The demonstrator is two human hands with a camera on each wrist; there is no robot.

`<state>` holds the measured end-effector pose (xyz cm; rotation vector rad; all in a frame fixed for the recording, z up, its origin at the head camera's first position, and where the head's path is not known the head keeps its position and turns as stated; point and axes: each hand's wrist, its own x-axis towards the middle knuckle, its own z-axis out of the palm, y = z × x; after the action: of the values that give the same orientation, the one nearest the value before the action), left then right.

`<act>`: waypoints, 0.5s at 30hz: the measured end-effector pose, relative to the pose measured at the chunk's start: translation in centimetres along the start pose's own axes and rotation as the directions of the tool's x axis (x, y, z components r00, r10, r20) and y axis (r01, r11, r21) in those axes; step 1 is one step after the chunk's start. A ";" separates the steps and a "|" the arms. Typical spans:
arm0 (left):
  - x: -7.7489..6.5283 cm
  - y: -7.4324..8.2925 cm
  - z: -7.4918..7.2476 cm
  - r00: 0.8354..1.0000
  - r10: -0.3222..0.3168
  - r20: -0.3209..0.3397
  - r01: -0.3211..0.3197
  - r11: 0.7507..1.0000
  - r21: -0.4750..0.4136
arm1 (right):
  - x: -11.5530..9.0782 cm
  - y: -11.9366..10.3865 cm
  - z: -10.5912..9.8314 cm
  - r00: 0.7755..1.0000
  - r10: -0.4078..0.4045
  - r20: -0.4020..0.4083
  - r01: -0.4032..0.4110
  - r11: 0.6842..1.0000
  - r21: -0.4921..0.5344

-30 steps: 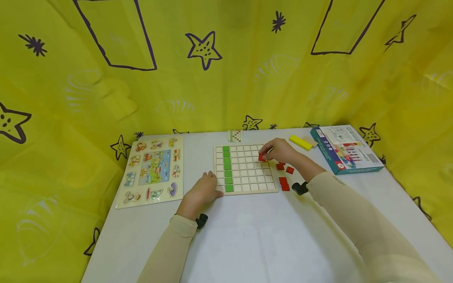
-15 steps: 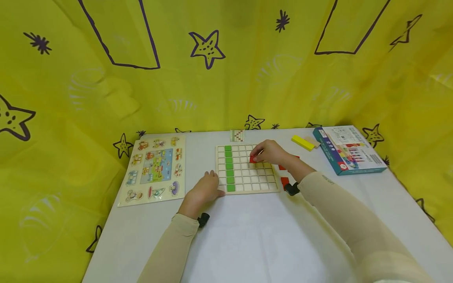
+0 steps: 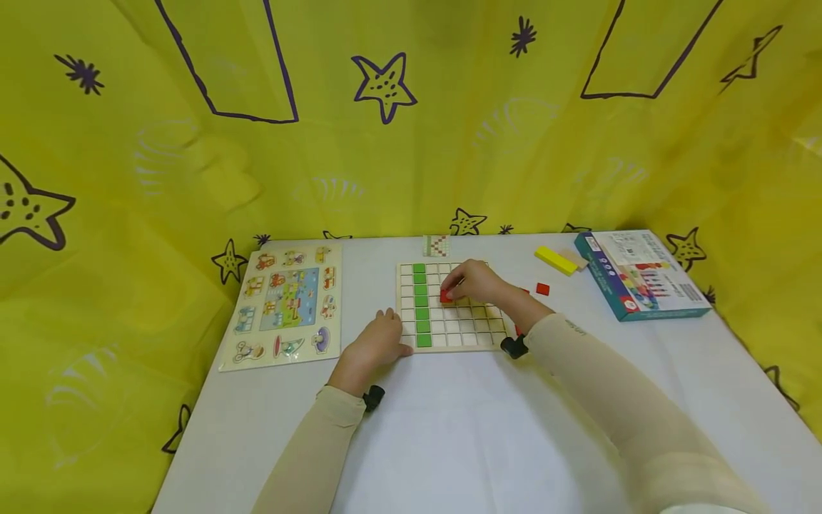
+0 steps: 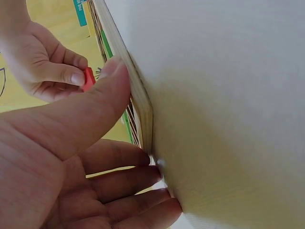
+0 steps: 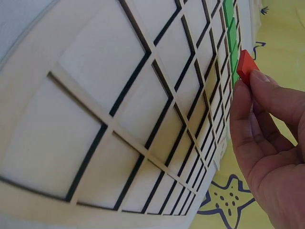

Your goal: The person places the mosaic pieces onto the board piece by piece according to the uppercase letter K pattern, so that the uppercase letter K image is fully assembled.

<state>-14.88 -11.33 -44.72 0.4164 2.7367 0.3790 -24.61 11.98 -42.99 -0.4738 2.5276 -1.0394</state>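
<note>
A square wooden grid board [image 3: 459, 349] lies on the table, with a column of green tiles [image 3: 421, 314] set near its left side. My right hand [image 3: 478, 280] pinches a red square tile [image 3: 446, 296] between thumb and finger, over the board's upper middle. The right wrist view shows this red tile [image 5: 247, 64] tilted and apart from the grid. At the board's near-left corner rests my left hand [image 3: 375, 343]; in the left wrist view its thumb [image 4: 102, 90] lies along one edge and the extended fingers touch the side around the corner.
Behind the board lies a small pattern card [image 3: 437, 246]. A picture puzzle [image 3: 279, 307] is to the left. Loose red tiles [image 3: 542, 289], partly hidden by the right arm, lie right of the board. Farther right are a yellow bar [image 3: 555, 260] and a teal-edged box [image 3: 645, 278].
My right hand has carried the red tile leftward over the board, from its right side toward the green column. The left hand stays at the corner. The head view has shifted slightly.
</note>
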 end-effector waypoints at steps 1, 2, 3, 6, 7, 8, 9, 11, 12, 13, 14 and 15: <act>0.0 0.0 0.0 1.000 0.000 0.001 0.000 1.000 0.000 | 0.1 0.0 0.2 1.000 0.004 0.002 -0.004 1.000 0.006; 0.0 0.0 0.0 1.000 0.000 0.002 0.000 1.000 -0.002 | 0.2 0.0 0.3 1.000 0.005 0.004 -0.005 1.000 0.014; 0.0 0.0 0.0 1.000 -0.002 0.003 0.002 1.000 -0.003 | 0.3 0.0 0.5 1.000 0.007 0.006 -0.007 1.000 0.018; 0.0 0.1 0.0 1.000 -0.006 0.008 0.006 1.000 -0.006 | 0.7 0.1 0.9 1.000 0.013 0.008 -0.013 1.000 0.028; 0.0 0.1 0.0 1.000 -0.007 0.009 0.007 1.000 -0.006 | 0.9 0.1 1.0 1.000 0.014 0.007 -0.014 1.000 0.024; 0.0 0.2 -0.1 1.000 -0.007 0.010 0.007 1.000 -0.003 | 1.0 0.0 1.1 1.000 0.015 0.005 -0.015 1.000 0.022; -0.1 0.2 -0.1 1.000 -0.007 0.010 0.007 1.000 -0.001 | 1.1 0.0 1.2 1.000 0.015 0.002 -0.015 1.000 0.017; -0.1 0.2 -0.1 1.000 -0.005 0.008 0.005 1.000 0.000 | 1.4 0.0 1.4 1.000 0.008 -0.007 -0.008 1.000 -0.002; -0.1 0.2 -0.1 1.000 -0.005 0.008 0.005 1.000 -0.002 | 1.5 0.0 1.5 1.000 0.004 -0.008 -0.004 1.000 -0.009; -0.2 0.2 -0.2 1.000 -0.006 0.009 0.006 1.000 -0.005 | 1.6 0.0 1.6 1.000 0.002 -0.011 -0.003 1.000 -0.017; -0.2 0.2 -0.2 1.000 -0.005 0.010 0.006 1.000 -0.008 | 1.7 0.0 1.7 1.000 0.000 -0.012 -0.001 1.000 -0.020; -0.2 0.1 -0.2 1.000 -0.006 0.009 0.006 1.000 -0.012 | 1.8 0.0 1.8 1.000 -0.004 -0.010 0.003 1.000 -0.024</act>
<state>-14.73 -11.30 -44.46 0.4063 2.7247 0.3902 -25.34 10.11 -44.53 -0.4810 2.5514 -1.0167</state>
